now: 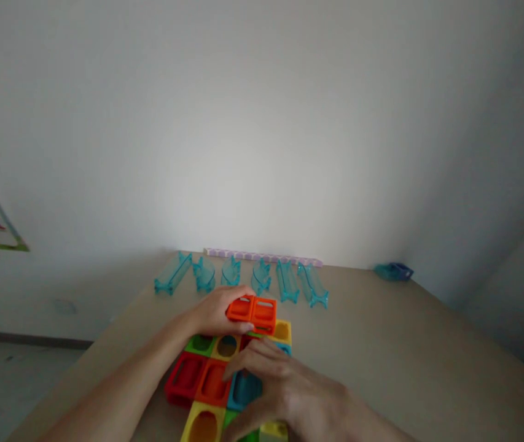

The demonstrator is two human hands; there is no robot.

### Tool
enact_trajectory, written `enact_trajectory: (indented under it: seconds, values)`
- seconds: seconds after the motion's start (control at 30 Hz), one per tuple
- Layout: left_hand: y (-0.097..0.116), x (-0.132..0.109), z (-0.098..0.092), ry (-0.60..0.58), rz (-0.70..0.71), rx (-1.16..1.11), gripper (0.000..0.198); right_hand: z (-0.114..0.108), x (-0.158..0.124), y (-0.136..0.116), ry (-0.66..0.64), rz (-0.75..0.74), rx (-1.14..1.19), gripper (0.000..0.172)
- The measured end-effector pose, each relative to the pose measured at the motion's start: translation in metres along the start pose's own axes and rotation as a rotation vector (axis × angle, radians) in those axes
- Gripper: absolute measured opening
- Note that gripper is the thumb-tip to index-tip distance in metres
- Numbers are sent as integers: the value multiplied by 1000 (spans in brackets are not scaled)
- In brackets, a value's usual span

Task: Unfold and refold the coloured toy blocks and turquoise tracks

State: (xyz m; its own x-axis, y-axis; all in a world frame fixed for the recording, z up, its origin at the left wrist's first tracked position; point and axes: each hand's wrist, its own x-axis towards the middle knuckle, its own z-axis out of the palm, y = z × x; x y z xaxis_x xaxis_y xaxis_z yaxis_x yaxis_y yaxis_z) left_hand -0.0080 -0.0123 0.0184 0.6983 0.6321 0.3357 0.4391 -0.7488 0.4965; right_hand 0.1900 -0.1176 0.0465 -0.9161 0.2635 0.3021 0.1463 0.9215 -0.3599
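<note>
My left hand (225, 312) is closed around a pair of joined orange blocks (252, 313) with window-like openings, held above the far part of a group of colourful plastic blocks. My right hand (284, 387) is over the near right part of the group, thumb and fingers spread apart above a blue block (246, 390). Whether its fingertips touch the blocks I cannot tell. Around it are a red block (187, 376), an orange block (214, 380) and a yellow block (203, 422). Another yellow block (282, 331) shows beyond my right hand. My hands hide several blocks in part.
Several clear blue track pieces, such as a straight piece (172, 274) and a curved piece (231, 271), line the back of the table (381, 350). Behind them lies a purple-and-white strip (262, 255) by the wall. A dark blue item (400, 271) rests at the back right.
</note>
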Motion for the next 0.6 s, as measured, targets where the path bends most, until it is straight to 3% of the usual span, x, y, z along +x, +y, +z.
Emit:
enact_trajectory:
  seconds: [0.1,0.2,0.27,0.47,0.6]
  values:
    - [-1,0,0,-10,3,-10,44,5,-3,5,11,22,14,23]
    - [0,0,0,-9,9,-16,44,6,-3,4,-22,68,2,47]
    - [0,0,0,-13,12,-13,43,6,-2,1,-37,79,-23,54]
    - [1,0,-1,-12,-2,-22,42,18,-1,8,2,41,-33,27]
    - [0,0,0,-16,-3,-25,41,22,-5,16,10,18,-30,22]
